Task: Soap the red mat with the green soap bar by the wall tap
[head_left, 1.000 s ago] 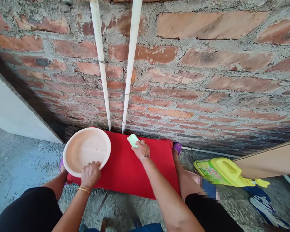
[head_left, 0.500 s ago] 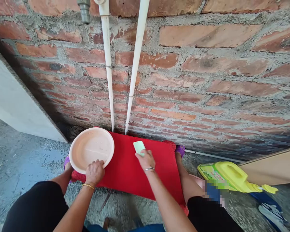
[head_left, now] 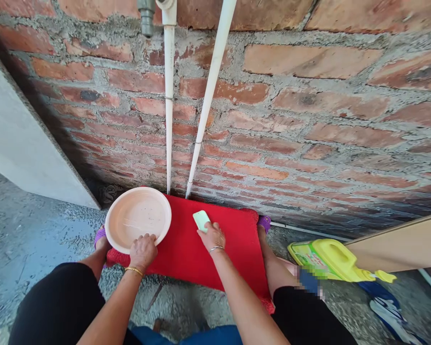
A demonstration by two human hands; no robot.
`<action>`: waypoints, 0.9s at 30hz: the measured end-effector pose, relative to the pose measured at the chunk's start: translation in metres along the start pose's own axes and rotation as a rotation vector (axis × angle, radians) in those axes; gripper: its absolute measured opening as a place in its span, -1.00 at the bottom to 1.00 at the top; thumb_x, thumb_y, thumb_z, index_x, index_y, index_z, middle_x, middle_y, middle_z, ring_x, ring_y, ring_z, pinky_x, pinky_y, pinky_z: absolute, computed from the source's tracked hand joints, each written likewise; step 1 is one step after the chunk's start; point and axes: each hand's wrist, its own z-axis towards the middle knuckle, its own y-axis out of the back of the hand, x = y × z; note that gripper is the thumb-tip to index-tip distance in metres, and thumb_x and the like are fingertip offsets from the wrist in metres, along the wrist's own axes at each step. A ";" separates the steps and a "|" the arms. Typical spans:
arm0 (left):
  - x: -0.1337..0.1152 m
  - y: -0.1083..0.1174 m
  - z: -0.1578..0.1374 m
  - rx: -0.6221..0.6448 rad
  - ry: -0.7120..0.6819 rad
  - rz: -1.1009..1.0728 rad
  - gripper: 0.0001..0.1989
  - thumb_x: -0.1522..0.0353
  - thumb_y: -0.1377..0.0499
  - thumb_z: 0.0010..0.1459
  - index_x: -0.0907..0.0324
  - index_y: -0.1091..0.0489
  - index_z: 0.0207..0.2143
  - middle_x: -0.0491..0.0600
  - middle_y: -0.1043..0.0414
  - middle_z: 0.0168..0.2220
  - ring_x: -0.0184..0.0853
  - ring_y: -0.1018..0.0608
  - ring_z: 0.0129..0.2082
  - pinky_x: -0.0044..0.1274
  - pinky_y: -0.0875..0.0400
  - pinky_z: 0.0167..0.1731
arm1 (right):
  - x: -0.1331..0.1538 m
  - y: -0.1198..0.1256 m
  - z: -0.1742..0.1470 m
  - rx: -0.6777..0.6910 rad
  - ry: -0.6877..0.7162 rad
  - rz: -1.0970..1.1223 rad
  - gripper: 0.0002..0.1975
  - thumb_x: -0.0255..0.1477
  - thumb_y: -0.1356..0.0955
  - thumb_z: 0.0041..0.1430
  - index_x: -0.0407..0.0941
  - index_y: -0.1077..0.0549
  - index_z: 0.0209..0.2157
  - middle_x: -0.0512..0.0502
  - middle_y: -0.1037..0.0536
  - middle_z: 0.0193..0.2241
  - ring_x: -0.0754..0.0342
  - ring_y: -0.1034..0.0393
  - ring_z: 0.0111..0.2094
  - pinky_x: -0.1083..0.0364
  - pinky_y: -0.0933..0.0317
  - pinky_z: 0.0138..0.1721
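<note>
My left hand is closed over the near rim of a pale pink plastic basin. The basin stands on the left end of a red mat with textured ends, and small dark specks show on its bottom. Over the middle of the mat, my right hand grips a pale green block with rounded corners. It could be a bar of soap or the back of a brush. The fingers partly cover its near end, and its underside is hidden.
Behind the mat rises a brick wall with two white pipes and a grey fitting. A yellow detergent jug lies at right beside dark blue shoes. A pale slab leans at left. Feet in purple slippers flank the mat.
My right hand has shifted slightly left over the mat with the pale green block. My left hand stays on the basin's rim. The view has tilted and shifted a little.
</note>
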 end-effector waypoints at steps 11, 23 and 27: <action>0.000 0.001 -0.004 -0.031 -0.004 0.041 -0.64 0.44 0.05 0.14 0.13 -0.46 -0.11 0.09 -0.51 -0.24 -0.22 -0.55 -0.21 -0.46 -0.36 -0.28 | -0.104 0.009 -0.056 -0.147 -0.299 0.216 -0.74 -0.16 -0.31 0.11 -0.01 -0.47 -0.26 -0.13 -0.41 -0.30 -0.02 -0.39 -0.32 0.05 -0.21 -0.31; -0.001 0.004 -0.004 -0.020 -0.012 0.056 -0.64 0.46 0.06 0.13 0.12 -0.46 -0.14 0.08 -0.52 -0.21 -0.21 -0.55 -0.20 -0.45 -0.37 -0.29 | 0.035 -0.039 -0.080 0.045 0.256 0.050 -0.72 -0.21 -0.39 0.03 0.01 -0.47 -0.21 -0.09 -0.41 -0.15 0.00 -0.36 -0.17 0.06 -0.16 -0.13; 0.000 0.003 -0.004 -0.016 -0.013 0.046 -0.62 0.46 0.08 0.15 0.11 -0.46 -0.12 0.08 -0.52 -0.20 -0.21 -0.56 -0.20 -0.44 -0.38 -0.27 | -0.028 -0.025 -0.073 -0.033 0.048 0.068 -0.73 -0.20 -0.38 0.07 -0.01 -0.47 -0.19 -0.08 -0.42 -0.20 0.04 -0.38 -0.22 0.08 -0.18 -0.16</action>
